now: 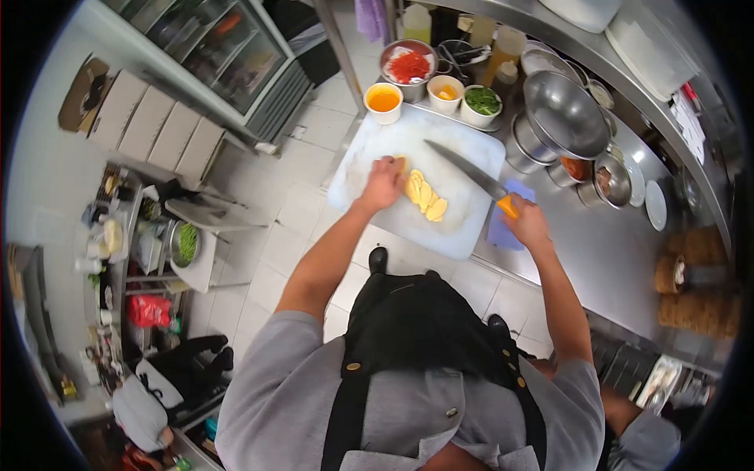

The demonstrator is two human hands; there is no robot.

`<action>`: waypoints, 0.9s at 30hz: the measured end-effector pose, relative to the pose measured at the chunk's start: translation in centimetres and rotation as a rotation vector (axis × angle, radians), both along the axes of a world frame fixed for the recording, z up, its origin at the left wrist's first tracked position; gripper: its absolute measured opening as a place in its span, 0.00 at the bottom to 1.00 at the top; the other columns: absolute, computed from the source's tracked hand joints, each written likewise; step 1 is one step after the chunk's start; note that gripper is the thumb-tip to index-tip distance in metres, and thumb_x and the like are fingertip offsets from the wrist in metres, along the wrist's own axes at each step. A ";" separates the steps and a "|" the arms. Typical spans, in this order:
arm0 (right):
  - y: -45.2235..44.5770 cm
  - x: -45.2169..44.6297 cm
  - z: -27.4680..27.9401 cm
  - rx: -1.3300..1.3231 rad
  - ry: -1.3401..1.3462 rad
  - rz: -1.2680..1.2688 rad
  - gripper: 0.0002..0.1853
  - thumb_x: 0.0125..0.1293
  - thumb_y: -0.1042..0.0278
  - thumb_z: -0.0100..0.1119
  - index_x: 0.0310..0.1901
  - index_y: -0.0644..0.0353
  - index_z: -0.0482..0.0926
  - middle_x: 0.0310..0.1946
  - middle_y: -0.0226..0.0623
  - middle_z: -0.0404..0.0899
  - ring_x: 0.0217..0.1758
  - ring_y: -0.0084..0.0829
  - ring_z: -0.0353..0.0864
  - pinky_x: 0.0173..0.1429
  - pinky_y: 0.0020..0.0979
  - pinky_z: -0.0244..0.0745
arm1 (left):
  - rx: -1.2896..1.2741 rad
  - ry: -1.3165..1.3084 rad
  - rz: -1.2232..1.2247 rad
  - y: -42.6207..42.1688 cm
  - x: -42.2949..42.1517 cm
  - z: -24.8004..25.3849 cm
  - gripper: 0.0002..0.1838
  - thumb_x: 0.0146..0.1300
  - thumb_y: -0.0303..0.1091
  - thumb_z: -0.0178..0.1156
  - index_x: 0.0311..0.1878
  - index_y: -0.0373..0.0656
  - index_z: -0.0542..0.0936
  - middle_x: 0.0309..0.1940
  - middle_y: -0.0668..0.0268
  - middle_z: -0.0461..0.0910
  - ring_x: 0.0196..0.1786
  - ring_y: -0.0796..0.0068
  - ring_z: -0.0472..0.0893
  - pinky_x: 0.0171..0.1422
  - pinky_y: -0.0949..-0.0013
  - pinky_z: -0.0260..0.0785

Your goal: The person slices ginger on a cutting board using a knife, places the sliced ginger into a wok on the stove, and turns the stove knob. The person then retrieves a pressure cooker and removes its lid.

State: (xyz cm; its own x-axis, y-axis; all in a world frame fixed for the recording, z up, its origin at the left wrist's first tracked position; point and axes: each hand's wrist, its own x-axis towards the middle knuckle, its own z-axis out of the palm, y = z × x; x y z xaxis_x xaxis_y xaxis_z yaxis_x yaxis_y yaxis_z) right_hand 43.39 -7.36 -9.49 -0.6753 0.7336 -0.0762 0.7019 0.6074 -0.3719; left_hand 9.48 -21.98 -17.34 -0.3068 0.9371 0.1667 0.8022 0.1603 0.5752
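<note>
Slices [425, 195]: on the board [463, 231], in an overlapping row just right of the left hand; the row's long axis slants from far left to near right.
Right hand [528, 223]: closed round the knife's [462, 166] orange handle, farther from the slices than the other hand.
Left hand [383, 182]: nearer the row, fingers bent at a yellow piece [401, 163]; gripping or only touching, cannot tell.
Knife blade: right of the row, apart from it, slanting much alike, tip away and leftward.
Cups [481, 107]: along the board's far edge.
</note>
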 end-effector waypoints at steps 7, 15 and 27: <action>-7.0 -7.9 -6.2 0.139 0.397 0.340 0.45 0.50 0.51 0.72 0.68 0.56 0.62 0.65 0.55 0.57 0.69 0.57 0.55 0.69 0.49 0.60 | 0.296 -0.038 0.456 -4.8 3.9 0.8 0.22 0.58 0.25 0.58 0.57 0.35 0.72 0.50 0.48 0.73 0.55 0.47 0.70 0.63 0.56 0.64; -4.5 -18.8 -10.4 0.200 0.501 0.597 0.46 0.53 0.53 0.69 0.71 0.59 0.57 0.71 0.59 0.50 0.76 0.55 0.45 0.77 0.52 0.41 | -0.067 -1.317 0.544 -15.6 14.0 -3.3 0.17 0.64 0.45 0.58 0.50 0.46 0.78 0.40 0.66 0.79 0.39 0.74 0.77 0.41 0.63 0.73; -4.3 -22.5 -6.5 0.036 0.459 0.898 0.39 0.44 0.70 0.70 0.63 0.58 0.68 0.61 0.53 0.64 0.67 0.54 0.58 0.71 0.50 0.53 | 0.095 -2.297 0.271 -14.0 13.8 -8.2 0.30 0.69 0.60 0.43 0.45 0.39 0.77 0.48 0.49 0.77 0.50 0.47 0.79 0.51 0.43 0.70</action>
State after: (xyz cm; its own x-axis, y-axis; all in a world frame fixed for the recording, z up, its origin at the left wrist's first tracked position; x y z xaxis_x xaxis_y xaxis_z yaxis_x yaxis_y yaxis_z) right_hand 20.93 -11.62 -15.97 -0.9376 -0.0644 0.3418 -0.2275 0.8569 -0.4625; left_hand 23.23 -35.96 -25.51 -0.0584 0.8701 -0.4895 -0.9810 0.0408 0.1895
